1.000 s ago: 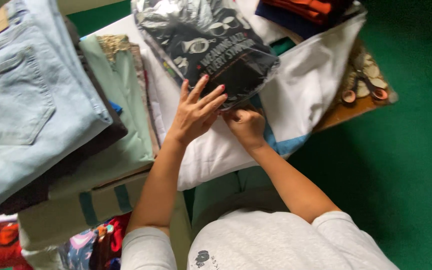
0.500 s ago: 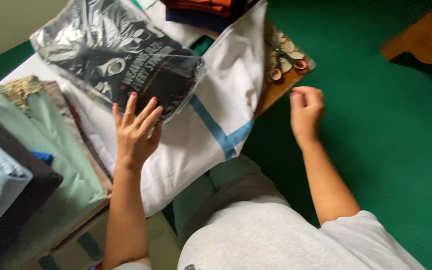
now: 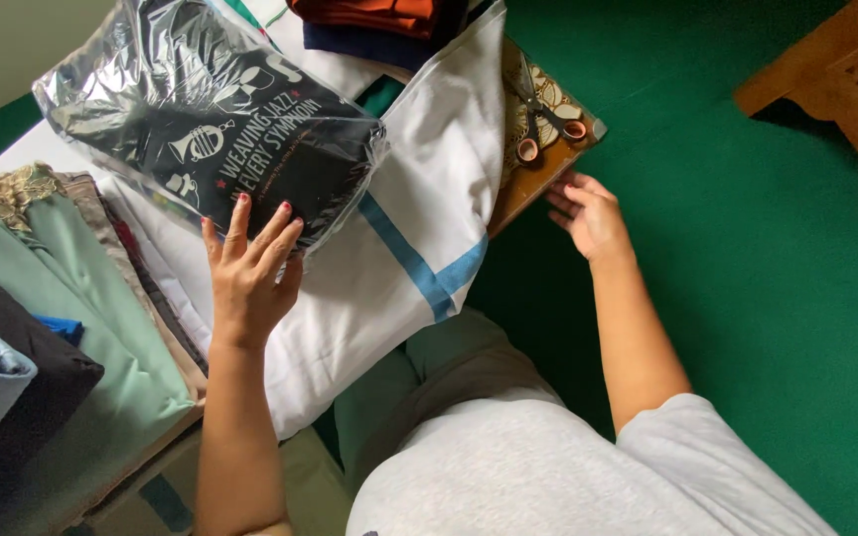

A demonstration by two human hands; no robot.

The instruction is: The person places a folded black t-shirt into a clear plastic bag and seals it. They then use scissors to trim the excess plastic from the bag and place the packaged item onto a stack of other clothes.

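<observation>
My left hand lies flat with spread fingers on the near edge of a clear plastic bag holding a folded black printed shirt. The bag rests on a white cloth with blue stripes. My right hand reaches to the right, its fingers touching the near corner of a patterned brown board. A pair of scissors with orange handles lies on that board, just beyond my fingers. Neither hand grips anything.
Folded green, brown, black and light blue clothes are stacked at the left. Orange and dark blue folded garments lie at the top. Green carpet covers the floor on the right, with a wooden piece of furniture at the top right.
My right hand left the bagged shirt, swung out to the right and now reaches up to the patterned board. The left hand stays on the bag. My view shifted right.
</observation>
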